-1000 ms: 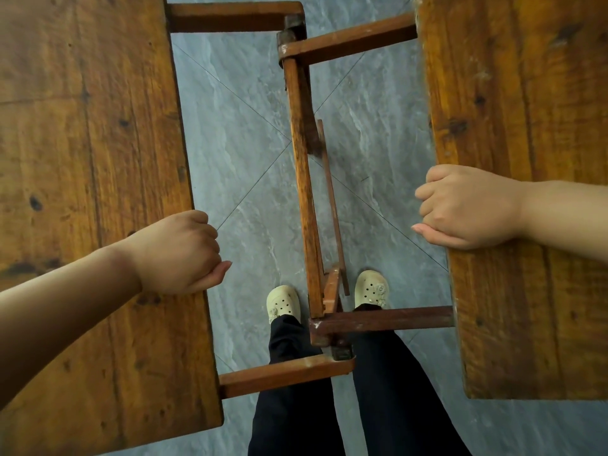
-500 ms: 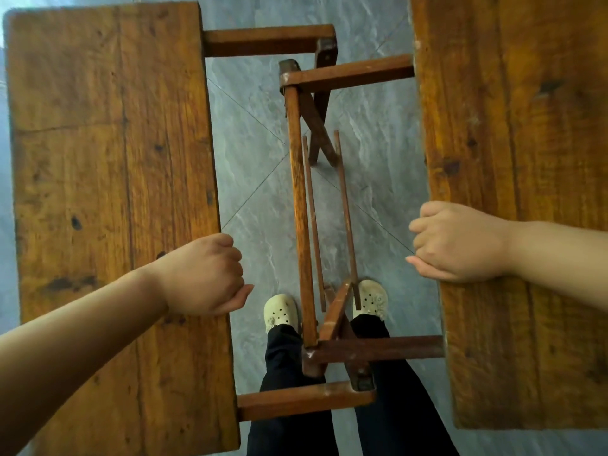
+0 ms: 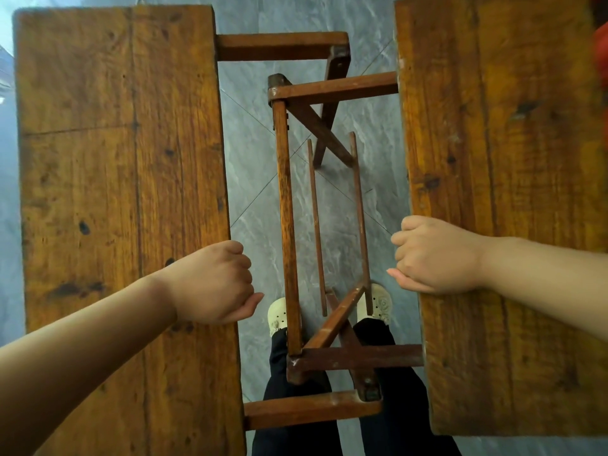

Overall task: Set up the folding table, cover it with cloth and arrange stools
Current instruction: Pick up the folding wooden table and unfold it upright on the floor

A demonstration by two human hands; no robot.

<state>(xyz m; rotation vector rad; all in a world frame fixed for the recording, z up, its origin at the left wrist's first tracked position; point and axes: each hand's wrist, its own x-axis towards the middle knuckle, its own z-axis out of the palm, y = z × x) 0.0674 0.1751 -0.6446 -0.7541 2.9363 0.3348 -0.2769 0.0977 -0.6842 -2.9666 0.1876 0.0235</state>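
Observation:
I look straight down at a wooden folding table held with its two halves apart. The left tabletop half fills the left of the view, the right tabletop half the right. My left hand grips the inner edge of the left half, fingers curled under it. My right hand grips the inner edge of the right half the same way. In the gap between them the folding leg frame shows, with crossed braces and thin rails above the floor.
Grey marble-look floor tiles lie under the gap. My legs in dark trousers and pale perforated shoes stand beneath the frame's near end. Something red shows at the upper right edge.
Both tabletop halves have drawn in toward the middle of the view and lie flatter. The leg braces under the gap have spread into wider crosses. Both hands keep their grip.

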